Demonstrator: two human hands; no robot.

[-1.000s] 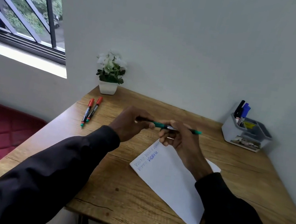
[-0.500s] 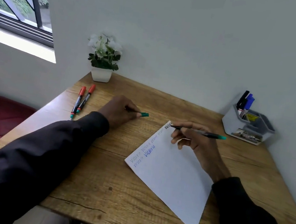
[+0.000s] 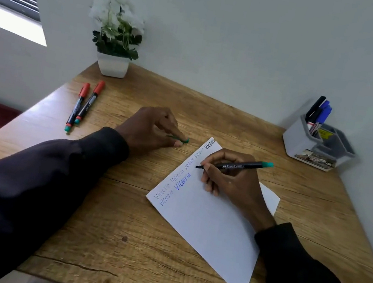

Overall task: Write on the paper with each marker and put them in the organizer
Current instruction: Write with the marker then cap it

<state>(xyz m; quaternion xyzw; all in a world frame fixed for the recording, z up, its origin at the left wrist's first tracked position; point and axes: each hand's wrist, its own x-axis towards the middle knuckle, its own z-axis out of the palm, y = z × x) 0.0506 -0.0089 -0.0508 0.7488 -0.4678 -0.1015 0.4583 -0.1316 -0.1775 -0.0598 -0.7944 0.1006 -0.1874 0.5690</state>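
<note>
Your right hand (image 3: 230,184) grips a black marker (image 3: 242,167) in a writing hold, fingers curled round the barrel. Its teal end points back toward the organizer (image 3: 299,141) and its bare tip is down at the paper (image 3: 207,222), just beside the written lines; whether the tip touches the sheet cannot be told. Your left hand (image 3: 151,128) rests on the table (image 3: 117,240) just left of the paper's upper corner, thumb and forefinger pinching the teal cap (image 3: 181,139). The paper lies slanted mid-table under your right hand, one word repeated along its upper edge in faint, blue and black ink.

The organizer stands at the table's far right corner, near the wall, well apart from the paper. Its tall rear compartment holds stored markers (image 3: 320,113), black and blue, standing with their caps above the rim. A middle compartment shows a yellow item (image 3: 324,133), too small to identify. The low front tray holds something flat and printed, unclear. What the dark right-hand compartments hold cannot be told.

Two red-capped markers (image 3: 83,105) lie side by side near the table's left edge, teal ends toward you. A white pot of white flowers (image 3: 112,66) stands at the far left corner.
</note>
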